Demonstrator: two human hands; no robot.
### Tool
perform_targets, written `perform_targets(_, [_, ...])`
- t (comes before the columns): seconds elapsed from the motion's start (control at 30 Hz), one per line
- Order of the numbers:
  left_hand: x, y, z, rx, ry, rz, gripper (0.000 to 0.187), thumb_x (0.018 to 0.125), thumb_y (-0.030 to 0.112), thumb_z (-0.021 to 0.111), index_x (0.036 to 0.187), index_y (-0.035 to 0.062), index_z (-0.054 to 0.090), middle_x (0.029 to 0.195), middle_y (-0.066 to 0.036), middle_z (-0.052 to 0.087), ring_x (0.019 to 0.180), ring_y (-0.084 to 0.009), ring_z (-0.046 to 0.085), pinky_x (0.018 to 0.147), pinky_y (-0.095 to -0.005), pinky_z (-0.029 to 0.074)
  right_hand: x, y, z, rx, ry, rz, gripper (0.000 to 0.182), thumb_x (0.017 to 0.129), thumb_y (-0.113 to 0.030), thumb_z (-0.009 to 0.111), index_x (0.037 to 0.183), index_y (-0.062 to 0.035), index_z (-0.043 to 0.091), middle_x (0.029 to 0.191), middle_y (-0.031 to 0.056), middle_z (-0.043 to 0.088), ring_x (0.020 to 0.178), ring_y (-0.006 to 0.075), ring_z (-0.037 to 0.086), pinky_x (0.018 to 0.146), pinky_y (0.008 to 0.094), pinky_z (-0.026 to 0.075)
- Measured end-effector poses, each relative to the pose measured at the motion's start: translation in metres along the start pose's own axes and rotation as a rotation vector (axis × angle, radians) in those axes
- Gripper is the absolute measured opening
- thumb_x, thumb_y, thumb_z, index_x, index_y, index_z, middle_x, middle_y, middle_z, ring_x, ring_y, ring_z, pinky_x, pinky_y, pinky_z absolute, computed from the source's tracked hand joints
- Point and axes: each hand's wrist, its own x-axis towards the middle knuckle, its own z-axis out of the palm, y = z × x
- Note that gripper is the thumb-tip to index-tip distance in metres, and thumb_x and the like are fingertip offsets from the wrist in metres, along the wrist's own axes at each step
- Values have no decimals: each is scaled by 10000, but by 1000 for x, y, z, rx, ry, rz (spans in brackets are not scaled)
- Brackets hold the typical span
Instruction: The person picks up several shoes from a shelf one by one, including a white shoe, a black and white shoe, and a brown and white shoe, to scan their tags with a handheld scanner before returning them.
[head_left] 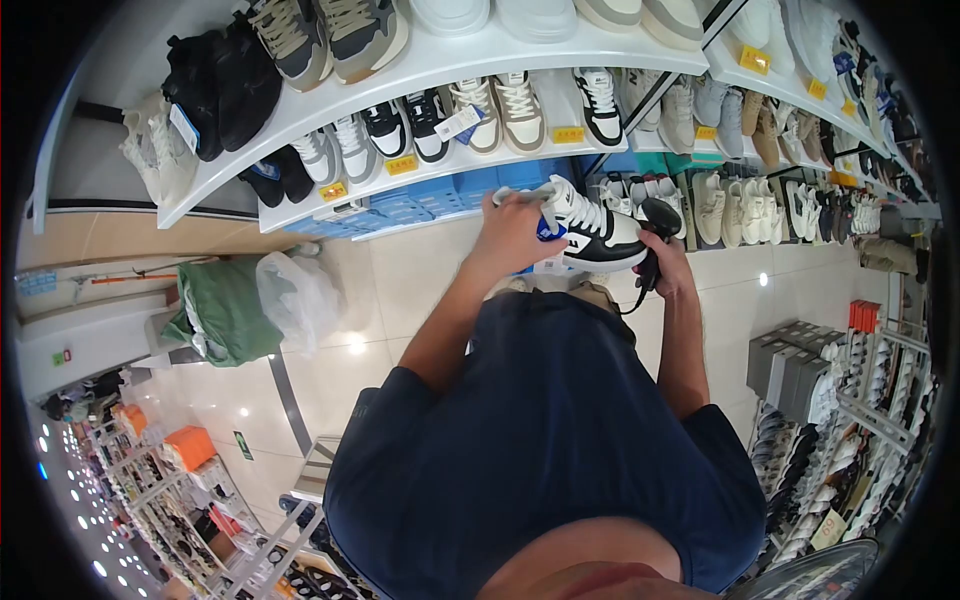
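Observation:
A black-and-white sneaker (592,228) is held up in front of my body, its toe pointing to the right. My left hand (512,235) grips it at the heel end, where a blue-and-white tag (548,228) hangs. In my right hand (668,262), beside the toe, is a black handheld scanner (657,222) with a rounded head and a dark cord below. The fingers of that hand wrap round its handle, close against the toe of the sneaker.
Curved white shelves (440,78) with pairs of sneakers and yellow price tags run ahead of me. Blue shoeboxes (420,195) sit beneath. On the left floor are a green bag (228,310) and a clear plastic bag (295,300). Grey boxes (790,365) and shoe racks stand at right.

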Motion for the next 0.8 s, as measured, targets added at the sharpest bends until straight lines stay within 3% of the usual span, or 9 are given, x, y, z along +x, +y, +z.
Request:
perform_targets(0.03, [4,-1,-1,4,-7,1,625,736,519,783,1181,88,699,931,-116,723,1084,-331,621,1076,-591,289,2,1,1,7,0,4,387,857,-280,785,1110,-43,612,870,65,661,651,171,651,515,297,528])
perform_targets(0.1, [17,-3,-6,-201,-295,-248,596,778,548,750,1102,48,723,861,-123,720,911,-337,664,948,-517,437,4,0,5,32,157,-43,366,861,-270,777,1089,-36,612,856,53,653,624,153,622,513,292,490])
perform_targets(0.13, [22,-6,-5,-318,-284,-299,550,817,517,749,1022,7,732,827,-130,722,740,-291,682,742,-413,518,2,-4,11,51,193,-42,343,867,-266,763,1069,-34,611,849,46,654,584,129,581,518,280,462])
perform_targets(0.23, [30,-25,25,-670,-204,-417,501,833,469,750,943,-20,727,781,-150,720,709,-287,706,685,-369,545,4,-8,6,-111,164,-257,312,868,-259,755,1031,-30,619,839,51,660,556,116,559,500,271,440])
perform_targets(0.3, [31,-27,42,-798,-139,-494,465,843,417,766,904,-42,723,775,-148,726,680,-237,703,644,-365,539,-10,-21,4,-198,133,-272,277,864,-255,754,977,-28,642,770,36,648,544,98,550,491,265,423])
perform_targets(0.37, [35,-31,53,-856,-160,-714,477,845,414,770,908,-56,720,764,-126,722,675,-197,689,626,-359,526,-30,-36,7,-374,-212,-273,258,865,-259,757,931,-28,664,693,10,616,542,85,545,490,260,421])
perform_targets(0.5, [43,-30,62,-824,-41,-673,411,853,356,791,906,-47,732,787,-76,712,671,-118,636,601,-299,498,-50,-60,33,-728,-708,25,269,831,-193,775,976,4,661,693,12,651,543,80,573,510,236,462])
perform_targets(0.73, [43,-24,51,-775,21,-601,418,844,363,799,902,-46,735,757,-64,706,672,-106,625,601,-297,489,-37,-52,41,-731,-708,107,306,820,-189,789,1024,7,670,728,39,671,569,82,591,516,232,470])
perform_targets(0.8, [41,-26,46,-708,2,-587,412,839,363,802,888,-41,739,733,-66,703,652,-104,622,591,-296,486,-37,-52,30,-535,-582,-54,321,849,-303,785,912,-5,687,692,14,633,557,75,576,511,235,470])
